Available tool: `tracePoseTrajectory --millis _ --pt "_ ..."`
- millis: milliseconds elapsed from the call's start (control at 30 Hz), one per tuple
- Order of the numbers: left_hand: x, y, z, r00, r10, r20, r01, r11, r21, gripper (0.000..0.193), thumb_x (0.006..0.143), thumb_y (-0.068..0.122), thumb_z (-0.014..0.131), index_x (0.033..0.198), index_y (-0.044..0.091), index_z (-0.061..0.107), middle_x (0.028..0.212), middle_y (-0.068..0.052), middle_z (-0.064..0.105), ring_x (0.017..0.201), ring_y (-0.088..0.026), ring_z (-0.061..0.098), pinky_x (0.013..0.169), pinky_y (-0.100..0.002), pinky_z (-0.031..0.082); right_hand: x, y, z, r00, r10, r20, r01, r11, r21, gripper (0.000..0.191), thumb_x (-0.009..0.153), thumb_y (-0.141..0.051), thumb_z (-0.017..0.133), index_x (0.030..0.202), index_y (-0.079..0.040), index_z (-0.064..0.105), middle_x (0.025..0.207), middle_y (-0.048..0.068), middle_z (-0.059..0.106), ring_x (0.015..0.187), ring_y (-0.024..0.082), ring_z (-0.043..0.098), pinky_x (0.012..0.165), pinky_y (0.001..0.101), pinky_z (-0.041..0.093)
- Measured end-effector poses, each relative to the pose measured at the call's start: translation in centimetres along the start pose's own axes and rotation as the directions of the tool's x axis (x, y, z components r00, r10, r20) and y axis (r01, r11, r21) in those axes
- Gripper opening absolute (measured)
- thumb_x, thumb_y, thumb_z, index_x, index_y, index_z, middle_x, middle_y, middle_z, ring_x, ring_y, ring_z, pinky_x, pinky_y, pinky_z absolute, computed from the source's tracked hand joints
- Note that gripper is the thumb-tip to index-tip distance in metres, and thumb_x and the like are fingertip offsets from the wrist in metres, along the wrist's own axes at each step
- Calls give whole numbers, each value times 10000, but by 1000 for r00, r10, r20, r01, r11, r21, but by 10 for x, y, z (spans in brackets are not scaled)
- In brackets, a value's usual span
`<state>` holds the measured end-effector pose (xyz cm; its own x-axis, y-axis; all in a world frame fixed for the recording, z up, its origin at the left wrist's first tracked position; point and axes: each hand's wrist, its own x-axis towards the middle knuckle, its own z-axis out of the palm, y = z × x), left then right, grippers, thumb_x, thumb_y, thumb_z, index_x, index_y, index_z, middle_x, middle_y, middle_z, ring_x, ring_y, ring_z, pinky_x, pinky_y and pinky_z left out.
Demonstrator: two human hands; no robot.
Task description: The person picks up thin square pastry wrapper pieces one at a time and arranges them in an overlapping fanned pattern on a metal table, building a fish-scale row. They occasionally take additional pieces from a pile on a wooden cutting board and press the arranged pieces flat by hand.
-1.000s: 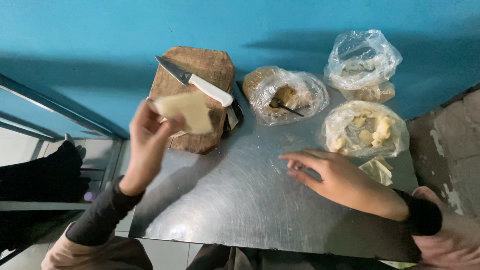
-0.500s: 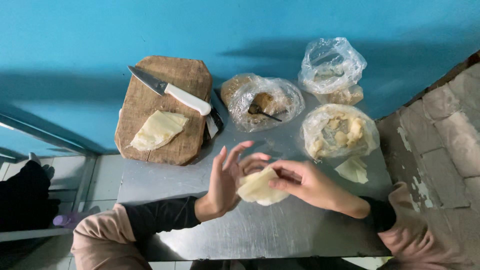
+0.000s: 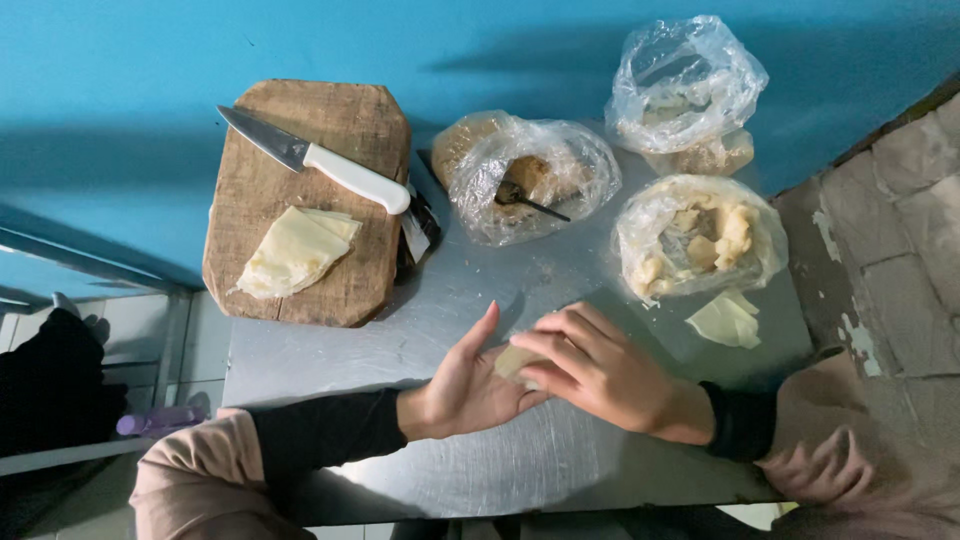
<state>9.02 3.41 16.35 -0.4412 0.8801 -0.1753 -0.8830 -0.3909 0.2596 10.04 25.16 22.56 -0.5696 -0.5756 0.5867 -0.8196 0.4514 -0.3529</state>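
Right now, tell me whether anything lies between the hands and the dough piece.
Nothing does. The left hand lies palm up under the pale dough piece, and the right hand presses its fingers on top of it, covering most of it.

Rough wooden board (image 3: 330, 190); scuffed metal table (image 3: 420, 330); glossy plastic bags (image 3: 690, 90).

A steel table (image 3: 420, 330) carries a wooden cutting board (image 3: 340, 130) at the left, three open plastic bags (image 3: 530, 170) (image 3: 685, 85) (image 3: 700, 235) at the right, and a pale wrapper (image 3: 728, 320) near the front bag
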Motion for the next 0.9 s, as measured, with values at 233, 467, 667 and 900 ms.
tracePoseTrajectory --millis 233,467,667,900 --pt "-6 -8 -24 996 -86 -11 87 996 10 857 1057 721 228 1563 64 443 1518 -41 521 1341 -148 477 1206 -332 314 -13 0 25 999 -46 -9 46 999 18 387 817 -181 826 1192 -137 739 1067 36 583 964 197 608 789 327 546" --pt "-15 -20 -58 997 -72 42 72 997 -11 741 1127 666 230 1540 90 448 1473 -59 540 1382 -170 465 1251 -366 302 -36 6 59 992 -119 -49 124 987 105 369 745 -114 814 1104 -65 748 1075 47 631 1022 247 622 843 363 565" --pt "-25 -28 -85 993 -89 82 79 990 115 531 1165 501 332 1506 116 464 1476 -39 530 1392 -151 472 1273 -405 311 -45 4 87 986 -116 -121 124 990 62 331 802 -176 852 1077 -69 703 1027 49 636 965 245 654 884 415 570" --pt "-23 -25 -90 994 -83 73 72 986 148 506 1152 439 374 1514 91 436 1471 -57 523 1387 -161 480 1240 -395 330 -48 8 85 979 -173 -104 173 985 -12 326 850 -89 819 1123 -15 658 1073 104 669 1022 277 701 887 394 592"
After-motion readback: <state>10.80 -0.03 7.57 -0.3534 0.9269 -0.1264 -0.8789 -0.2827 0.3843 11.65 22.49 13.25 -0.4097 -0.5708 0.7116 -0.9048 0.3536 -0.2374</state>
